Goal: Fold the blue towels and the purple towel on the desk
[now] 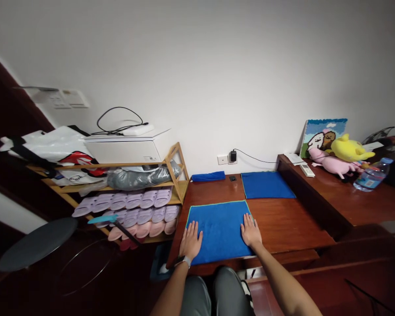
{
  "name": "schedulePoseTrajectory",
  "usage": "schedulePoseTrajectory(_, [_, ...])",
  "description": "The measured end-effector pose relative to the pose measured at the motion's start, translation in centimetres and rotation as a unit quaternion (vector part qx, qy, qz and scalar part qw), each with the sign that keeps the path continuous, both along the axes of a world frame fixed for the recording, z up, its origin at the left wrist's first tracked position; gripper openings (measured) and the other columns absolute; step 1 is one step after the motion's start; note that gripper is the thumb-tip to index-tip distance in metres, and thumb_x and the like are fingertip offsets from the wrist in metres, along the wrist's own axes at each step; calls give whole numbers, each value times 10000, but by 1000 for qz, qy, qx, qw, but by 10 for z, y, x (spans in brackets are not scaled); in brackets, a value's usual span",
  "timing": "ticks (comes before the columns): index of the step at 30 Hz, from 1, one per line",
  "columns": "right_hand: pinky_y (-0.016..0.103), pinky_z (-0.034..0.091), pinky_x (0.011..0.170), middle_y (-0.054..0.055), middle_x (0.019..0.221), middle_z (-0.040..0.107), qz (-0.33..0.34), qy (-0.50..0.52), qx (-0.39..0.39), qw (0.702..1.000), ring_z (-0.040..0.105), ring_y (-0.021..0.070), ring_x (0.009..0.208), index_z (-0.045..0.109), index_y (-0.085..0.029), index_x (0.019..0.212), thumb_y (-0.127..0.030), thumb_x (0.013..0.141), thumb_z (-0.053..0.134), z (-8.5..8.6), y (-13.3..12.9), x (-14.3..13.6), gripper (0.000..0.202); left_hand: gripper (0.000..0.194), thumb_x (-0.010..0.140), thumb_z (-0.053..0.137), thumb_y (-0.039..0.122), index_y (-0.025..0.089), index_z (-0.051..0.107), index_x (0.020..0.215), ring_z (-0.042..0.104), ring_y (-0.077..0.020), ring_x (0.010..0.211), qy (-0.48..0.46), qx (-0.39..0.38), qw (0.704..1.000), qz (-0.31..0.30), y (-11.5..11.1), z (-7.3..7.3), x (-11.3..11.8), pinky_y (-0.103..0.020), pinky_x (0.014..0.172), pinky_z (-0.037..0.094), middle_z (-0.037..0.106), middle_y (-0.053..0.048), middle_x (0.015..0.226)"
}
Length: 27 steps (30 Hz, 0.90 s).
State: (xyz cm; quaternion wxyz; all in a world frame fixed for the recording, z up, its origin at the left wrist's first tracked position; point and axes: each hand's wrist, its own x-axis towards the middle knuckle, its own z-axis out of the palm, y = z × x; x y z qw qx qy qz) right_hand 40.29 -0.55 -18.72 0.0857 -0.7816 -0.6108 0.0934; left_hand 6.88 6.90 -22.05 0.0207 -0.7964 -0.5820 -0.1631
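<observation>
A blue cloth with a green edge (220,232) lies spread flat on the brown wooden table (276,224). My left hand (191,240) rests flat on the cloth's left side, fingers extended, with a watch on the wrist. On the cloth's right edge lies my right hand (250,231), palm down and fingers slightly spread. Neither hand grips anything. Farther back on the right, a second blue cloth (267,184) is laid flat. A folded blue cloth (208,176) sits at the back left against the wall.
A wooden rack (181,175) at left holds slippers (118,201), bags and a white box (125,149). A black charger (233,155) is plugged into the wall. On the raised right surface are plush toys (347,148), a remote (307,170) and a bottle (371,177). A stool (37,243) stands left.
</observation>
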Motion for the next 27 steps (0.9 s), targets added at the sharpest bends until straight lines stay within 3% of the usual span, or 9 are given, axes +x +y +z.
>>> schedulePoseTrajectory(8, [476,121,1356,111,1781,179,-1,13,1,1000,153,246,1670,245,-65,1707,-374,1100,219,11,-3,-2,682,702,1059,306,458,73,467,1623,383,-314,1597,5,-6,1000,1,2,1,0,-539,1330,283,410,-168,1704])
schedulePoseTrajectory(17, [469,90,1357,111,1785,149,-1,13,-14,1000,123,248,1674,223,-58,1711,-370,1105,211,16,-3,-2,681,696,1048,340,478,119,474,1629,380,-322,1599,-17,-10,1000,-7,5,0,-3,-540,1328,282,442,-162,1696])
schedulePoseTrajectory(27, [466,39,1359,92,1790,110,6,50,0,999,81,241,1679,195,-74,1715,-386,1107,167,6,2,-1,684,727,1037,313,500,94,481,1616,428,-326,1572,7,4,1000,-13,15,-8,-15,-561,1307,312,462,-168,1682])
